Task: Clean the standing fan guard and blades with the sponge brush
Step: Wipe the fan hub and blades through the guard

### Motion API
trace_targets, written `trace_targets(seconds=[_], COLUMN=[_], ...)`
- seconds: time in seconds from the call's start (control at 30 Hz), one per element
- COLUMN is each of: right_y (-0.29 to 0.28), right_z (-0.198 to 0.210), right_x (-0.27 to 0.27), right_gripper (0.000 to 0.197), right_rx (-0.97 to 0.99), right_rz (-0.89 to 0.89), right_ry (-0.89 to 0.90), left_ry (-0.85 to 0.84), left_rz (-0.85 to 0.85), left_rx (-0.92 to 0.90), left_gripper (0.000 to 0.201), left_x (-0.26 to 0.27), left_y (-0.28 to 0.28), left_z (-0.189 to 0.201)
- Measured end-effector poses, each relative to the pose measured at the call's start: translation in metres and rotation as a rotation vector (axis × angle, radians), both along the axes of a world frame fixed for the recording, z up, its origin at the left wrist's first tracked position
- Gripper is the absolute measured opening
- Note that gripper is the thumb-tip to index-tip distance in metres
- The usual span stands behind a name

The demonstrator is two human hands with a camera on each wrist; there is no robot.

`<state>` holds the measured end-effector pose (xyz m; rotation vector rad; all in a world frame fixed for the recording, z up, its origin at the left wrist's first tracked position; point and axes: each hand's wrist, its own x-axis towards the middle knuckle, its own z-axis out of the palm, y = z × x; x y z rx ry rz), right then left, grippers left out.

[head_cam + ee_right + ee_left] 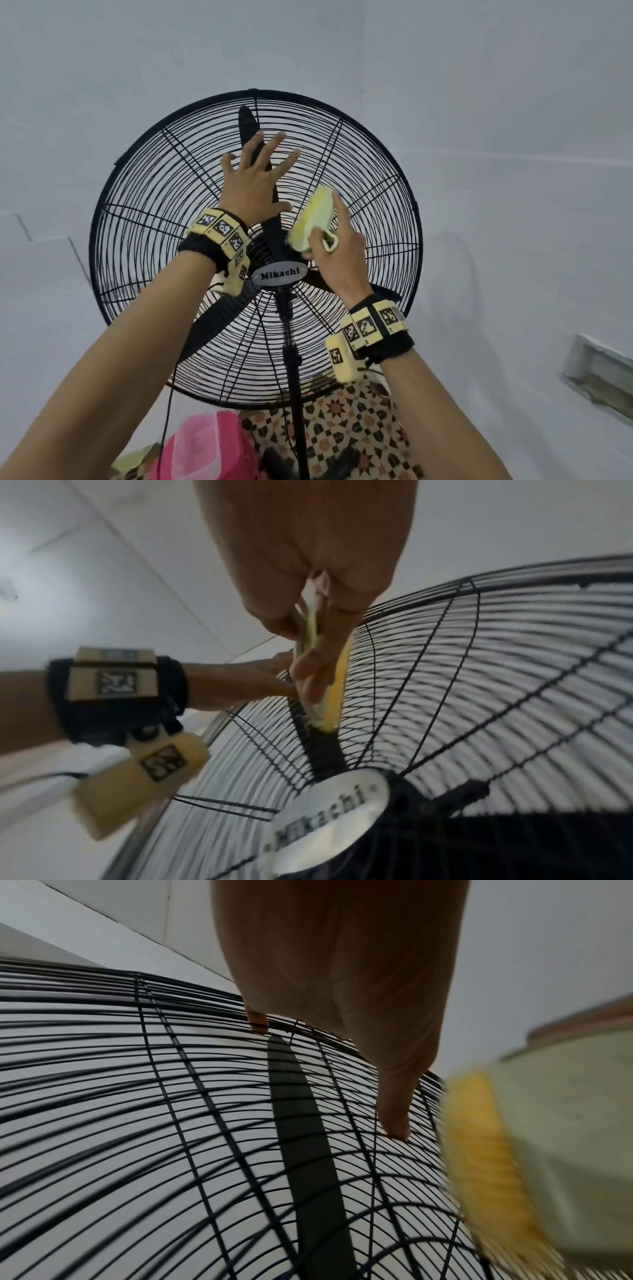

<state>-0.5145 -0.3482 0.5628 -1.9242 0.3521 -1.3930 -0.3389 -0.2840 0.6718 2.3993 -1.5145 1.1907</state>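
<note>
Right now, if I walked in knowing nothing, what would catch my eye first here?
The big black fan guard fills the middle of the head view, with a silver Mikachi badge at its hub. The left hand lies spread flat on the wires above the hub, while the right hand grips a yellow sponge brush against the guard just right of it. A pink tub sits below.

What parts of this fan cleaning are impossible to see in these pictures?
- Fan base: head view, the pole runs off the bottom edge.
- Sponge brush: left wrist view, blurred and cut by the right edge.
- Right hand: right wrist view, fingers hide the brush handle.
- Dust on the guard: wires too thin in every view.
- Pink box: head view, contents blurred.
</note>
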Motion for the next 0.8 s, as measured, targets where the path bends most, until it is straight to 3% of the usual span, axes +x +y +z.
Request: trace_targets(seconds=[0.2, 0.33, 0.47, 0.63, 0.8], right_y=[-0.019, -0.009, -0.019, -0.004, -0.014], right_z=[0.006, 0.009, 0.004, 0.000, -0.012], right_x=[-0.003, -0.001, -0.002, 0.007, 0.001], right_gripper=[0.058, 0.065, 0.056, 0.058, 0.055], right_rx=[0.142, -0.026, 0.227, 0.021, 0.270], right_rz=[-0.244, -0.039, -0.213, -0.064, -0.243], right_ry=[0.039, 0.013, -0.024, -0.083, -0.191], left_ry=[0.000, -0.015, -0.026, -0.051, -0.088], left_rz=[0.009, -0.012, 0.000, -0.010, 0.009], left_rx=[0.005, -0.003, -0.001, -0.025, -0.057], left_gripper=[0.106, 0.107, 0.106, 0.106, 0.105], left_x=[-0.002, -0.003, -0.003, -0.008, -0.015], left_y=[0.000, -0.002, -0.002, -0.001, 0.001], left_z=[0.001, -0.001, -0.001, -0.002, -0.008])
